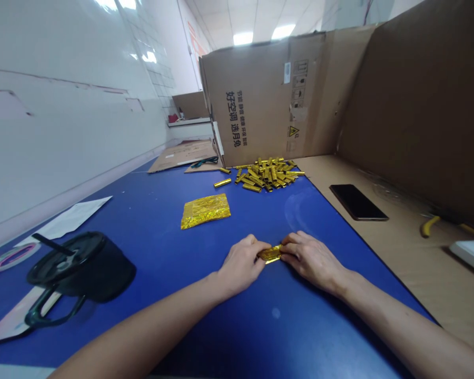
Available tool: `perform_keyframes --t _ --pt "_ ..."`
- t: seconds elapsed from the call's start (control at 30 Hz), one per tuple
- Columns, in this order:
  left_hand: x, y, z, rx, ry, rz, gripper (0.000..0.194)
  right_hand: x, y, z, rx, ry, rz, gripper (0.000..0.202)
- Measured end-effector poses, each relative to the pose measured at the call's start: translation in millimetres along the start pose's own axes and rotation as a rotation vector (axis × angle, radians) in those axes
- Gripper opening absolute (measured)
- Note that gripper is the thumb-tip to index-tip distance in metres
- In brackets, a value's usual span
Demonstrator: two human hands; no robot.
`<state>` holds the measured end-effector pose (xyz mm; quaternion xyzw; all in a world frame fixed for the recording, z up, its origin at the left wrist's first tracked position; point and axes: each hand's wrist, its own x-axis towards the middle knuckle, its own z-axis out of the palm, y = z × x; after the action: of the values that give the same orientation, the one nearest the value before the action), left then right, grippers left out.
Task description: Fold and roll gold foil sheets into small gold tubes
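A small piece of gold foil [272, 254] lies low over the blue table [161, 326], pinched at both ends. My left hand [243, 263] has its fingers closed on the foil's left end. At the right end, the fingers of my right hand [310, 260] are closed on it too. Beyond my left hand lies a flat stack of gold foil sheets [205, 210]. Farther back is a heap of rolled gold tubes [266, 175], with a single gold tube [222, 183] apart from it on the left.
A dark lidded mug [98, 268] with a straw stands at the left, near white papers [69, 218] and a tape roll [13, 257]. Tall cardboard [268, 105] walls off the back and right. A black phone [357, 201] lies on cardboard at the right.
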<state>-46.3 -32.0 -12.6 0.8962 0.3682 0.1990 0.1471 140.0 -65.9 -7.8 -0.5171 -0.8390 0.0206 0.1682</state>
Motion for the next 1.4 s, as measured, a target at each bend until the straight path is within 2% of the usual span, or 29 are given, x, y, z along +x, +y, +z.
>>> perform_keyframes --t 0.1,0.23,0.3,0.4,0.5,0.63,0.77,0.93,1.13,1.4 --pt "3.7 0.0 1.5 -0.244 0.032 -0.109 0.034 0.4 -0.6 -1.3 0.01 -0.005 0.004 0.022" --pt "9.5 0.7 3.0 -0.779 -0.024 -0.401 0.019 0.2 -1.1 -2.3 0.027 -0.009 -0.008 0.026" --pt "11.0 0.3 1.8 -0.988 -0.031 -0.498 0.014 -0.2 -2.4 -3.3 0.032 -0.017 -0.021 0.027" --pt "11.2 -2.1 -2.4 -1.175 -0.031 -0.571 0.013 -0.9 -6.0 -5.1 0.035 -0.03 -0.046 0.028" --pt "10.7 -6.5 -6.8 -1.284 -0.089 -0.614 0.012 -2.0 -9.8 -6.0 0.025 -0.025 -0.059 0.026" --pt "10.1 -9.7 -9.4 -1.402 -0.161 -0.591 0.014 -3.5 -10.7 -4.5 0.045 0.015 -0.02 0.029" --pt "7.5 -4.2 -8.3 -1.406 -0.124 -0.465 0.032 -3.7 -8.0 -2.4 0.156 0.031 0.067 0.034" --pt "5.5 1.9 -3.8 -1.204 -0.004 -0.4 0.031 -3.0 -10.1 -3.4 0.276 -0.014 0.12 0.036" --pt "6.6 1.4 -2.1 -1.14 0.104 -0.399 0.028 -3.3 -15.5 -3.0 0.39 -0.096 0.158 0.038" --pt "2.6 4.5 4.8 -1.131 0.065 -0.394 0.028 -5.7 -19.0 1.4 0.358 -0.125 0.107 0.036"
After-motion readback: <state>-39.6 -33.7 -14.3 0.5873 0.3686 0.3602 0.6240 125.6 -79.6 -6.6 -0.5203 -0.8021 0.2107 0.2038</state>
